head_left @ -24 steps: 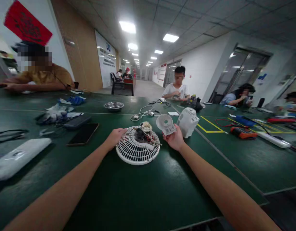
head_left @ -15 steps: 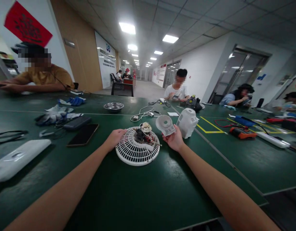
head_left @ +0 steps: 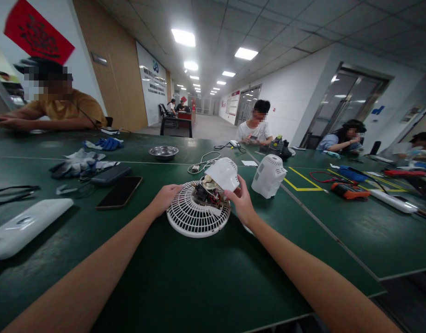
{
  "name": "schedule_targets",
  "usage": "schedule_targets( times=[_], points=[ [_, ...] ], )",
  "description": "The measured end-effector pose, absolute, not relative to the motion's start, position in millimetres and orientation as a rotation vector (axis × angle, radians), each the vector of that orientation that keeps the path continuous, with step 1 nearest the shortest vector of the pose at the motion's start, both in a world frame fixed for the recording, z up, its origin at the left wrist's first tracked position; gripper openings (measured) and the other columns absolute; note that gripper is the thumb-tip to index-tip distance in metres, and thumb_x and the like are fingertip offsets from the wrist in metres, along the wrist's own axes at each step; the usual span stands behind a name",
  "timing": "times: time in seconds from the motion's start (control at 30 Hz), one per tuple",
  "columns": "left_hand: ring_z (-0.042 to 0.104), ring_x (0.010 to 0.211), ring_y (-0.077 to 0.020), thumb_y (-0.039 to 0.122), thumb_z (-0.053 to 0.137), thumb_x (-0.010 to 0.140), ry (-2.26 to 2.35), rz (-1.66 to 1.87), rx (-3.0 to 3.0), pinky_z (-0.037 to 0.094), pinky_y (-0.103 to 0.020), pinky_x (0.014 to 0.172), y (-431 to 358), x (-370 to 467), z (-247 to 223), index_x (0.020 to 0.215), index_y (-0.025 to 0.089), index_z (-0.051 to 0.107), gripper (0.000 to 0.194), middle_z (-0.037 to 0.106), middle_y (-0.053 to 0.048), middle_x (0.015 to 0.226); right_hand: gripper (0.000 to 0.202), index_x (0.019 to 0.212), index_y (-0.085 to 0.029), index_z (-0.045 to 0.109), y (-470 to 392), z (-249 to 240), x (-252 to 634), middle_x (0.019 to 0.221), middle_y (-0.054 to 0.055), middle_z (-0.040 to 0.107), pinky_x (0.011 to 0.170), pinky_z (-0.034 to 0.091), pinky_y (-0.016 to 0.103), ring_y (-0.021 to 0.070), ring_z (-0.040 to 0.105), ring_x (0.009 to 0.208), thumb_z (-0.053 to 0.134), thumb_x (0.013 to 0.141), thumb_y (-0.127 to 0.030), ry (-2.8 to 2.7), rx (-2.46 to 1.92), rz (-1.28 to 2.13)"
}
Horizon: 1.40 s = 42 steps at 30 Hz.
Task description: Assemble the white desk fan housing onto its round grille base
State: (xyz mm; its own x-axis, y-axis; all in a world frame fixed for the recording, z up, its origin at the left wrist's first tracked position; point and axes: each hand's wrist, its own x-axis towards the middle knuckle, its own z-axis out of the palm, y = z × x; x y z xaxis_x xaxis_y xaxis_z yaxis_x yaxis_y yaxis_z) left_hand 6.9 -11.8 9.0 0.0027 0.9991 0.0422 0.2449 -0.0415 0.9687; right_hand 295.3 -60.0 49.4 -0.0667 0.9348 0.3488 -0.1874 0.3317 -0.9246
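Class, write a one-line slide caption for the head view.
Left hand steadies a white fan grille while the right hand holds a cover over its motor.

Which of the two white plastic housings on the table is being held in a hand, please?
The white cover over the fan grille, gripped by the right hand. The other white housing stands alone, untouched, farther right.

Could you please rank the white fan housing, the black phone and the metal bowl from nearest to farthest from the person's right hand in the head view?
1. White fan housing: just to the right of the right hand.
2. Black phone: to the left, beyond the fan grille.
3. Metal bowl: far back on the table, left of centre.
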Motion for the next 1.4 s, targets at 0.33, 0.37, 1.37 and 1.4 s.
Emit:
schedule_targets(
  times=[0.33, 0.37, 1.37, 1.4],
  points=[
    [0.068, 0.088, -0.0264, 0.062, 0.049, 0.084, 1.528, 1.074, 1.686, 0.048, -0.035, 0.079, -13.6, 8.6, 12.0, 0.094, 0.015, 0.073, 0.054, 0.075, -0.008, 0.094, 0.094, 0.151, -0.027, 0.02, -66.0, 46.8, 296.3, 0.127, 0.012, 0.061, 0.1, 0.05, 0.052, 0.029, 0.062, 0.113, 0.076, 0.077, -0.043, -1.72, -0.855, 0.752],
    [0.068, 0.092, -0.027, 0.06, 0.047, 0.087, 1.577, 1.064, 1.757, 0.047, -0.036, 0.083, -15.0, 8.6, 14.2, 0.098, 0.016, 0.073, 0.053, 0.075, -0.009, 0.099, 0.094, 0.15, -0.027, 0.022, -68.0, 47.7, 296.2, 0.125, 0.012, 0.062, 0.099, 0.05, 0.052, 0.0288, 0.063, 0.111, 0.077, 0.077, -0.042, -1.781, -0.884, 0.713],
    [0.054, 0.101, -0.0298, 0.064, 0.066, 0.076, 1.266, 0.902, 2.507, 0.043, -0.042, 0.086, -52.0, 41.0, 57.1, 0.112, 0.017, 0.067, 0.059, 0.06, -0.012, 0.111, 0.082, 0.149, -0.027, 0.038, -70.7, 64.8, 302.1, 0.143, 0.009, 0.053, 0.111, 0.037, 0.054, 0.0315, 0.054, 0.127, 0.076, 0.077, -0.04, -1.998, -0.86, 0.601],
    [0.054, 0.102, -0.03, 0.064, 0.066, 0.076, 1.262, 0.901, 2.508, 0.043, -0.042, 0.086, -51.8, 40.8, 56.6, 0.112, 0.017, 0.067, 0.06, 0.06, -0.012, 0.111, 0.082, 0.149, -0.028, 0.038, -70.5, 65.2, 302.4, 0.145, 0.009, 0.052, 0.112, 0.036, 0.054, 0.0314, 0.054, 0.127, 0.076, 0.077, -0.04, -2.011, -0.849, 0.594]
  ],
)
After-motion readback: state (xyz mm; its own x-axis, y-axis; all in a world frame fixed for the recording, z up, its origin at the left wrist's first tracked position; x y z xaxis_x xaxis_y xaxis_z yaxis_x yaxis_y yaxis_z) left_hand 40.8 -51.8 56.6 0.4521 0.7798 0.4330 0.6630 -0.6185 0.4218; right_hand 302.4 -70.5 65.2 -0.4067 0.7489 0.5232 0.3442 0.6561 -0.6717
